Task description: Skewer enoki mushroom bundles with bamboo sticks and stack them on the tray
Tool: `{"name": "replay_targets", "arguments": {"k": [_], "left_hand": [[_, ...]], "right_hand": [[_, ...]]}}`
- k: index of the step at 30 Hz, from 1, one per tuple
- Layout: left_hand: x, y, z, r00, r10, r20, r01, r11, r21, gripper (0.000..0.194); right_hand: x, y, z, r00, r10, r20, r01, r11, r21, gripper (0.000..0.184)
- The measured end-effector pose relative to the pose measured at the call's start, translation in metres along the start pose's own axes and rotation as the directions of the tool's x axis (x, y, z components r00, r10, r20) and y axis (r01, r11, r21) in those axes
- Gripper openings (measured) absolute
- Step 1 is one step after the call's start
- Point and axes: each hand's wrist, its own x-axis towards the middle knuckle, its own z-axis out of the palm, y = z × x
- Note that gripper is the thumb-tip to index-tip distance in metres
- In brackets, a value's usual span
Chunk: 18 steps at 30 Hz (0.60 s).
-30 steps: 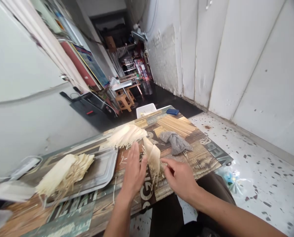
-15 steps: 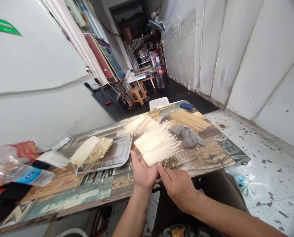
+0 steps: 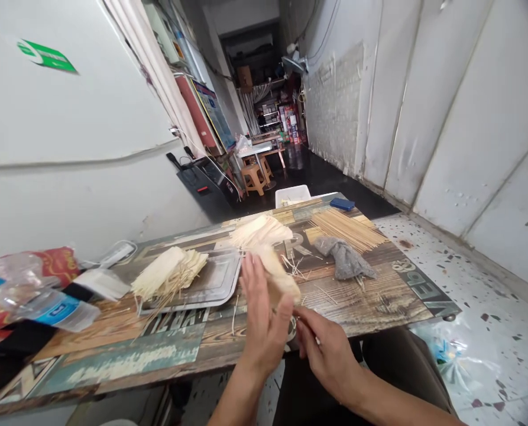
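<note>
My left hand (image 3: 264,302) holds a flat bunch of enoki mushrooms (image 3: 278,273) between thumb and fingers, just above the table's near edge. The bunch is tilted and blurred. Close beside its lower end, my right hand (image 3: 323,349) is closed in a pinch; what its fingertips hold is too small to make out. Several more enoki pieces (image 3: 168,272) lie piled on a clear plastic tray (image 3: 223,284) to the left. Another pile of pale enoki (image 3: 260,231) rests on the table beyond my left hand.
Thin bamboo skewers (image 3: 347,229) lie at the far right of the patterned table (image 3: 379,296), behind a crumpled grey cloth (image 3: 344,258). A blue box (image 3: 342,204) and a white tub (image 3: 292,194) are at the far end. A plastic bottle (image 3: 62,310) lies left.
The enoki bunch, earlier lying flat on my open left palm with its caps spread away, has been turned and tilted within my left hand. My view has shifted slightly left.
</note>
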Motion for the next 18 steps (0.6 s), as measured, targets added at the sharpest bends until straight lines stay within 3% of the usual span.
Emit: {"name": "replay_targets", "arguments": {"k": [3,7,10,12,15,18], "left_hand": [[0.01,-0.003,0.004,0.996,0.073,-0.056,-0.043,0.907,0.419,0.072],[0.019,-0.027,0.036,0.992,-0.041,0.123,-0.043,0.793,0.607,0.057],[0.008,-0.044,0.05,0.954,-0.062,0.292,-0.133,0.787,0.603,0.056],[0.0,-0.05,0.047,0.959,-0.04,0.279,-0.144,0.781,0.607,0.058],[-0.01,-0.056,0.033,0.974,0.012,0.224,-0.153,0.767,0.623,0.063],[-0.018,-0.066,0.028,0.926,0.07,0.371,-0.285,0.773,0.567,0.063]], "right_hand": [[0.005,0.002,-0.001,0.95,0.252,0.186,-0.287,0.938,0.193,0.033],[0.009,0.025,-0.001,0.856,0.412,0.312,-0.427,0.904,-0.022,0.036],[0.006,0.039,-0.013,0.828,0.473,0.302,-0.42,0.879,-0.227,0.026],[0.003,0.041,-0.025,0.829,0.486,0.276,-0.374,0.85,-0.371,0.021],[0.002,0.037,-0.04,0.851,0.461,0.252,-0.286,0.809,-0.514,0.024],[0.005,0.035,-0.041,0.899,0.364,0.245,-0.172,0.806,-0.567,0.038]]}}
